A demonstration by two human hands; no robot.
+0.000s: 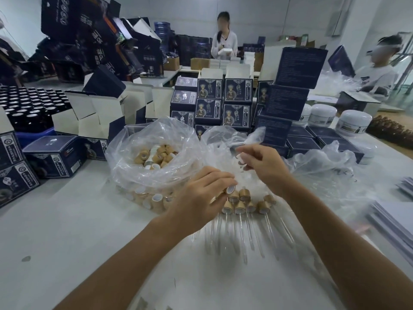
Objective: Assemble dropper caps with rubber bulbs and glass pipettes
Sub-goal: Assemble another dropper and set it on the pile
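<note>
1. The left hand (202,193) is pinching a dropper cap (230,189) in its fingers, just above the finished row (243,203) on the tabletop (67,242).
2. The right hand (261,166) is lifting a small pale piece, fingers clamped; what it is, I cannot tell.
3. Best to be lining the piece up square with the cap opening before pushing.

stacked navy boxes (233,101), white jars (353,123), dark bottles (29,104), paper stack (395,222)

Tan, wood-grained dropper caps (239,206) with white inner liners are being shown beside clear glass pipettes (242,233) on a white table (67,231). Navy boxes (209,109) printed with a costumed figure are being displayed behind a transparent bag (154,151).
</note>
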